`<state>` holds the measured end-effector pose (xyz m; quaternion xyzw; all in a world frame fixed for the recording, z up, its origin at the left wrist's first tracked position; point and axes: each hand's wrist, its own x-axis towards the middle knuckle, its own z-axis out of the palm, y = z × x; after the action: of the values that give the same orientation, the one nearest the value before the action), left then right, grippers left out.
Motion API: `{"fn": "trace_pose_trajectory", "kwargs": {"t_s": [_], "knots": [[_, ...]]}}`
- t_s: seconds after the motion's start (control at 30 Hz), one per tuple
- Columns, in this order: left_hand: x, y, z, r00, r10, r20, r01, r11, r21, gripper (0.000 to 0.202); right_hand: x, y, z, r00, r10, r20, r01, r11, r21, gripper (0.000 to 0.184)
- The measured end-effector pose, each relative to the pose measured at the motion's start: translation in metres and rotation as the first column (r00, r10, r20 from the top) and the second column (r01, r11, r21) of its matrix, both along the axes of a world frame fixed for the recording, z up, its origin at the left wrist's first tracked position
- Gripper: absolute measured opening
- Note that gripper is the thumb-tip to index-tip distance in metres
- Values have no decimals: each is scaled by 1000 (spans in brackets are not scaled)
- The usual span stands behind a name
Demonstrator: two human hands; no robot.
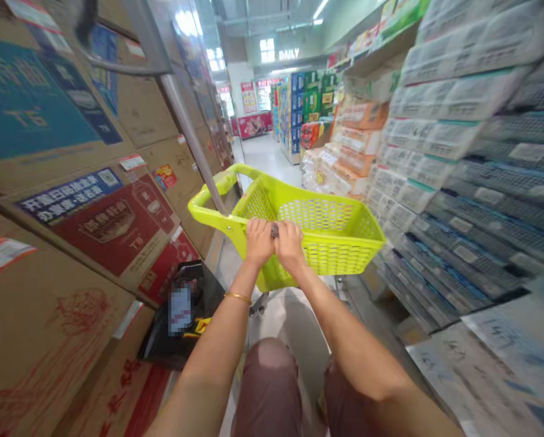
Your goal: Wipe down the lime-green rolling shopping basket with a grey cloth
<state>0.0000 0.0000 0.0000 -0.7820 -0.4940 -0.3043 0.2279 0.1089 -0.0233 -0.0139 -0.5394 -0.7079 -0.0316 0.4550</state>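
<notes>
A bright yellow-green plastic shopping cart (345, 260) stands sideways in front of me, its perforated basket toward the right and its looped handle toward the left. My left hand (259, 240), below a gold bangle, has its fingers closed over the near rim of the basket. Right beside it, my right hand (289, 241) is wrapped over the same rim. The two hands almost touch. Between them shows a small dark thing (274, 230) that I cannot make out. The visible inside of the basket holds nothing; its near inner side is hidden.
Stacked cartons (117, 224) line the left side, with a dark bin-like container (181, 346) beside them. A metal pole (192, 133) crosses near the cart's handle. Packaged goods (454, 121) are piled along the right. A pale floor aisle (265, 152) runs ahead to more shelves.
</notes>
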Motion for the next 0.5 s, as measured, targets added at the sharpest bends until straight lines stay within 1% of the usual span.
{"fn": "trace_pose_trajectory", "kwargs": {"t_s": [0.1, 0.2, 0.33, 0.43, 0.5], "knots": [[-3, 2, 1, 1000, -9, 6, 9, 1000, -26, 20, -1, 3, -1, 999, 20, 28, -20, 1000, 2, 40], [-6, 2, 2, 1000, -24, 4, 24, 999, -27, 22, 5, 4, -3, 996, 20, 88, -21, 1000, 11, 38], [-8, 1, 2, 999, -35, -3, 35, 999, 11, 26, 21, -1, -6, 989, -47, 143, 42, 998, 41, 34], [-9, 1, 1, 1000, -31, -2, 31, 999, 37, 28, 31, -7, -8, 983, -103, 152, 95, 994, 55, 31], [-8, 1, 0, 1000, -28, 0, 28, 998, 53, 27, 33, -10, -9, 981, -134, 141, 128, 990, 51, 30]]}}
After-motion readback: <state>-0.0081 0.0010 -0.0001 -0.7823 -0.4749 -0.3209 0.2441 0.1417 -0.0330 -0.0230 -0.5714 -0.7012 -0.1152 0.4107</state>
